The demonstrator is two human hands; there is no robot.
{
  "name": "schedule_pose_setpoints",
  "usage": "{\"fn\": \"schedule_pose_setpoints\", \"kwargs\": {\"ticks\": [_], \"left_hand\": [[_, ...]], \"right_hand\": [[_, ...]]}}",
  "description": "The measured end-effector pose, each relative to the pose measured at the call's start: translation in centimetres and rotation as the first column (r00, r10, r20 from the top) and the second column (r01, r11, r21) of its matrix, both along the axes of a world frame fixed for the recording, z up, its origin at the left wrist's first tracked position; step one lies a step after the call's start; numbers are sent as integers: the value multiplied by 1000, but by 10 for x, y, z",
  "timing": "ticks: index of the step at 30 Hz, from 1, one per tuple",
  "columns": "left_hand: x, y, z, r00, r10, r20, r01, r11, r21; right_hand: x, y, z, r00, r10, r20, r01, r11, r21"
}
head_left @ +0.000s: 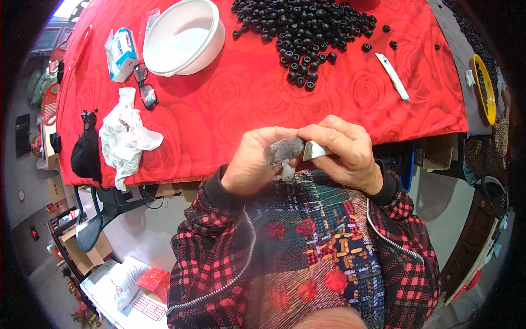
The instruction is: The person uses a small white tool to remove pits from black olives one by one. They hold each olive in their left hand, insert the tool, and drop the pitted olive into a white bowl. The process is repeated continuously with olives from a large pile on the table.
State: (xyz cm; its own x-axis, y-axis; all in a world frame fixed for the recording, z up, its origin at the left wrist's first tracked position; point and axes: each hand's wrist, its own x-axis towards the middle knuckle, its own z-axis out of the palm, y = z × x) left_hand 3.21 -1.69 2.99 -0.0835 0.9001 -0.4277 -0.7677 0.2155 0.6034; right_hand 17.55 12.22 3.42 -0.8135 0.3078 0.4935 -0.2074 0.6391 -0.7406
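Both my hands are close together just in front of the near edge of the red tablecloth. My left hand is closed round a short, grey, rough-looking rounded piece. A small whitish bit shows below that piece; whether it is part of it I cannot tell. Between the fingers of my right hand is a white, flat-sided piece with a slanted end, right beside the grey one. My right fingertips meet the left thumb above them. The rest of the white piece is hidden by the fingers.
A heap of small black round parts covers the far middle. At its right lies a white strip-like tool. Left are a white basin, a blue-white box, glasses, a white cloth and a black item.
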Motion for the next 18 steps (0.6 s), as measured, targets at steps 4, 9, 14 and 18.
{"fn": "schedule_pose_setpoints", "kwargs": {"ticks": [4,9,14,18], "left_hand": [[-1,-4,5,995,-47,-92,49,999,13],[5,-9,4,992,-1,-123,3,1000,22],[5,-10,4,994,88,-65,-78,987,137],[3,-10,3,974,149,-172,-125,982,145]], "right_hand": [[-2,2,1,995,35,-96,-25,994,105],[0,1,-1,990,46,-132,-24,985,168],[5,-3,6,997,-11,-70,17,997,77],[6,-1,12,997,-55,47,57,997,-49]]}}
